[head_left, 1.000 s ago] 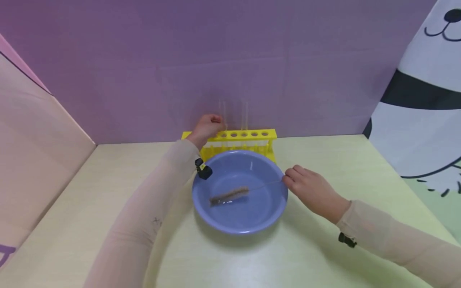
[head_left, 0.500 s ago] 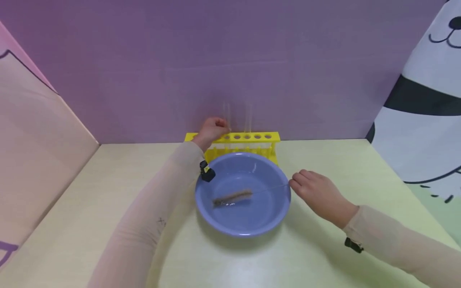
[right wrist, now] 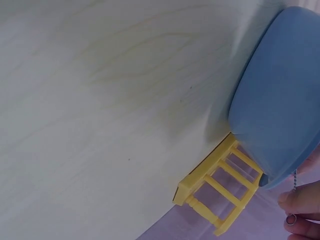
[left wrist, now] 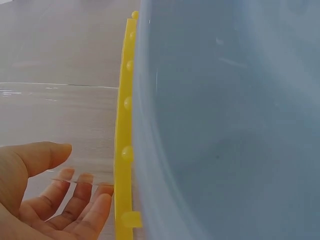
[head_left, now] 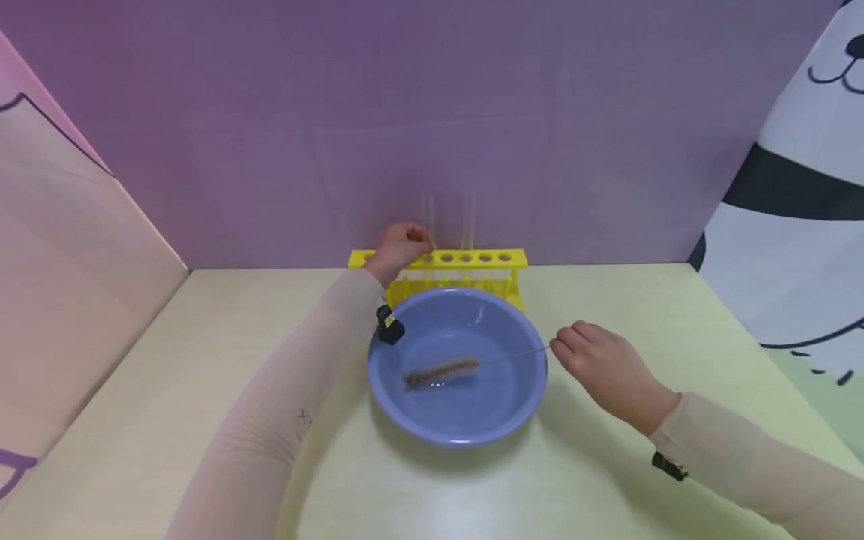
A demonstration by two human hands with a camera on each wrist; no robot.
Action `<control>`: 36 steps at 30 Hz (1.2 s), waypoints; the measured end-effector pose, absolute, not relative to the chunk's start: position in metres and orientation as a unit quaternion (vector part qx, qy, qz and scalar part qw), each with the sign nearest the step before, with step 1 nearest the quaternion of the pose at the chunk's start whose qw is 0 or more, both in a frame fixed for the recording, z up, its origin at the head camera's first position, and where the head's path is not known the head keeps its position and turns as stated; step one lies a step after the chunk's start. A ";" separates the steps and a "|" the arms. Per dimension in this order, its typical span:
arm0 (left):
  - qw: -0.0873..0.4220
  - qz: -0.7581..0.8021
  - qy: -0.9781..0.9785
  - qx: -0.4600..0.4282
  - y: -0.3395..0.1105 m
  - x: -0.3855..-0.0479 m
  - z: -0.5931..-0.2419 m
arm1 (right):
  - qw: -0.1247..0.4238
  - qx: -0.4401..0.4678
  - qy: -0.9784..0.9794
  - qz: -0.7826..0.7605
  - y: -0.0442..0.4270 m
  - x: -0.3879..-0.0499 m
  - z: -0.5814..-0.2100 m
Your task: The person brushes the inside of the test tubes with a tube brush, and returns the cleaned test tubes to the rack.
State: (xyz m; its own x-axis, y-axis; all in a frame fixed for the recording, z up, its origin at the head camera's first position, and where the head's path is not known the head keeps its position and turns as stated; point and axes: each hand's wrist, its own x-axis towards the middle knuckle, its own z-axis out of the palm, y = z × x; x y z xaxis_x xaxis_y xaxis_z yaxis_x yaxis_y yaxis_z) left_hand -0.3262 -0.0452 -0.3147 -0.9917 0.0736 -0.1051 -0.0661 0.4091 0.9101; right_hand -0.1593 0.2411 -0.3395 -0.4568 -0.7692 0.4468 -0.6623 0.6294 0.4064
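Note:
In the head view my left hand point(head_left: 400, 249) is at the left part of the yellow test tube rack point(head_left: 475, 259), thumb and fingers around the lower part of a clear upright tube point(head_left: 428, 214). The left wrist view shows the thumb and curled fingers point(left wrist: 77, 200) at this glass. A second clear tube point(head_left: 469, 223) stands in the rack farther right. My right hand point(head_left: 610, 371) pinches the thin wire handle of a brush, its looped end showing point(right wrist: 291, 219). The brush's brownish bristles point(head_left: 442, 371) lie in the blue basin point(head_left: 459, 431), at the water.
The basin stands directly in front of the rack, covering part of its base. Behind the rack rises a purple backdrop point(head_left: 432, 90). A pale panel point(head_left: 74, 225) borders the table point(head_left: 202, 360) on the left, and a printed cartoon animal point(head_left: 796, 262) is on the right.
The whole head view has shifted slightly, moving things right and down in the picture. Both hands keep their holds, and the brush stays in the basin.

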 end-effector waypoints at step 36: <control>-0.062 0.511 0.855 0.059 -0.045 -0.327 -0.312 | 0.325 0.432 -0.837 -0.082 0.246 -0.169 -0.348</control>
